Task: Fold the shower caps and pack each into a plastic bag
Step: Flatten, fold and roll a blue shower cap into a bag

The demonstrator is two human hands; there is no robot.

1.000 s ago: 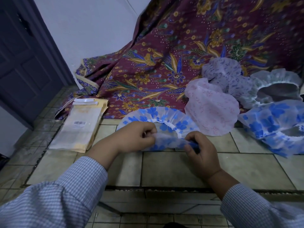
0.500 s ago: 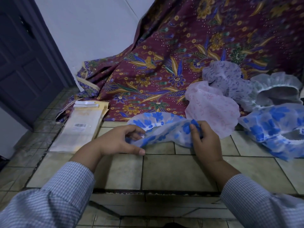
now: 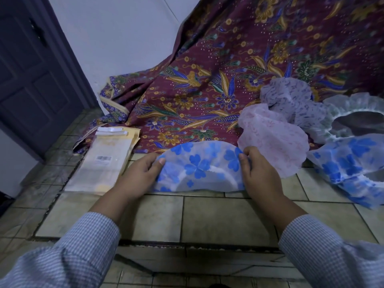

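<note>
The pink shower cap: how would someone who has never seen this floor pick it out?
Start at the maroon batik cloth draped down onto the tiled floor. At its lower right edge lies a heap of caps; the pink shower cap is the nearest plain one, pale pink, beside the right hand, unlike the blue-flowered caps.

I can read no words or numbers anywhere; the only printed mark I see is a small white barcode label on the top clear plastic bag of the flat stack of cream-backed bags lying on the tiled floor, and its digits are too small to make out
</note>
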